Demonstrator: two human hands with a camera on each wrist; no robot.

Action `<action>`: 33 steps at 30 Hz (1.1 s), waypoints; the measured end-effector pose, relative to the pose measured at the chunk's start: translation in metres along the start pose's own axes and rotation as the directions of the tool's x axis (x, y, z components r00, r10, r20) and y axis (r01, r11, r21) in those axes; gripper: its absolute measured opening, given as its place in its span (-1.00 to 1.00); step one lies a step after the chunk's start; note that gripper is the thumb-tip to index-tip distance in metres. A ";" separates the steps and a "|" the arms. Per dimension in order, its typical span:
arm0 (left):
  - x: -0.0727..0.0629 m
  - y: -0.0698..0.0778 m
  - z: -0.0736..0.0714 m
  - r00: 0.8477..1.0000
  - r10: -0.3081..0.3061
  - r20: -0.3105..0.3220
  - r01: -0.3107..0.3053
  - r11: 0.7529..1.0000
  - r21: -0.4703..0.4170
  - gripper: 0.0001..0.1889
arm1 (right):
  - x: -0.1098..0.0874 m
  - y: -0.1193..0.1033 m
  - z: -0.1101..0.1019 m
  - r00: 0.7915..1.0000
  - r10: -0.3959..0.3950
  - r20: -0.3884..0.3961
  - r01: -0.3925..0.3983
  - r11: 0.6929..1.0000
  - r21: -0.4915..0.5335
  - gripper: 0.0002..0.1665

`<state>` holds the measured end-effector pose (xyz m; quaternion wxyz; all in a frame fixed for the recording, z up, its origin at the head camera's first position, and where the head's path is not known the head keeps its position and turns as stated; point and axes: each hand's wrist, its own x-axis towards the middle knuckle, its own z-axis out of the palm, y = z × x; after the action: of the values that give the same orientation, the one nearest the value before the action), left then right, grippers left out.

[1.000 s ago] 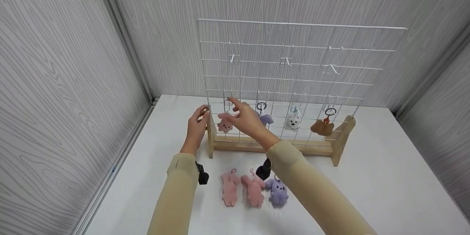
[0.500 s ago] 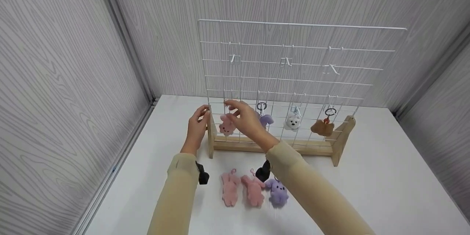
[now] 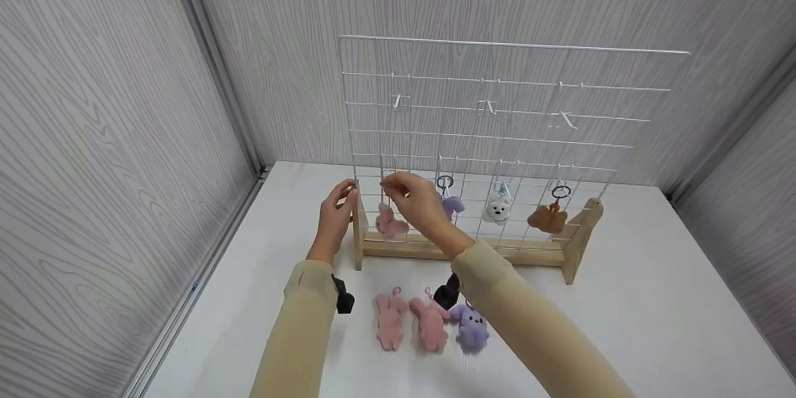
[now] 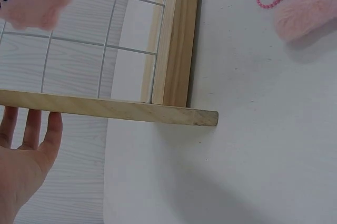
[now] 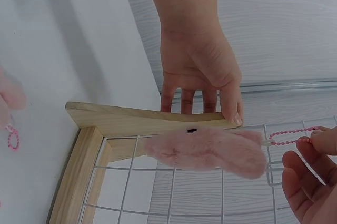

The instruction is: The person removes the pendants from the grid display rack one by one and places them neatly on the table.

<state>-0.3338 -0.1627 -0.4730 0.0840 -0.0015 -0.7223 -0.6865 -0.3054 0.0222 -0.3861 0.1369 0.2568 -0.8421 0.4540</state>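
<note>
My right hand (image 3: 421, 204) pinches the pink bead chain (image 5: 289, 131) of a pink plush keychain (image 5: 216, 151). The plush hangs below those fingers, in front of the lower left of the white wire grid rack (image 3: 516, 46); a dark eye shows on it. At the rack's left end, my left hand (image 3: 336, 214) holds the wooden side post (image 4: 105, 107). Its fingers meet the outer face, and its thumb lies at the post's upper end. Right of my right hand, a purple plush (image 3: 452, 205) hangs partly hidden, then a white plush (image 3: 497, 210) and a brown plush (image 3: 548, 219).
Two pink plush keychains, one left (image 3: 390, 322) and one right (image 3: 431, 326), lie on the white table (image 3: 249, 298) before the rack, with a purple plush (image 3: 472, 327) beside them. Three bare hooks, including the left one (image 3: 397, 102), stick out higher up. Grey panels (image 3: 112, 106) enclose the table.
The pink plush has come down a little and turned sideways as my right hand moved slightly lower with its chain. My left hand has stayed at the post.
</note>
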 end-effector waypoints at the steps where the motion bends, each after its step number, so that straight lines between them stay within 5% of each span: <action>1: 0.000 0.000 0.000 1.000 -0.001 -0.003 0.001 1.000 0.001 -0.62 | 0.000 0.000 -0.001 1.000 -0.013 -0.008 0.013 1.000 0.006 -0.85; 20: 0.000 -0.001 -0.001 1.000 -0.003 0.017 0.003 1.000 0.003 -0.59 | -0.040 0.021 -0.018 0.994 -0.097 -0.055 0.102 0.991 0.091 -0.92; 27: -0.014 0.026 -0.002 0.997 -0.040 0.061 0.041 0.999 -0.020 -0.58 | -0.056 0.026 -0.027 0.994 -0.083 -0.074 0.091 0.989 0.118 -0.93; 33: -0.016 0.028 0.000 0.997 -0.040 0.064 0.040 0.999 -0.013 -0.57 | -0.076 0.003 -0.047 0.995 -0.058 -0.083 0.068 0.990 0.126 -0.92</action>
<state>-0.3148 -0.1596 -0.4476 0.0470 -0.0096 -0.7197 -0.6926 -0.2445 0.0868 -0.3975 0.1673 0.2733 -0.7966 0.5126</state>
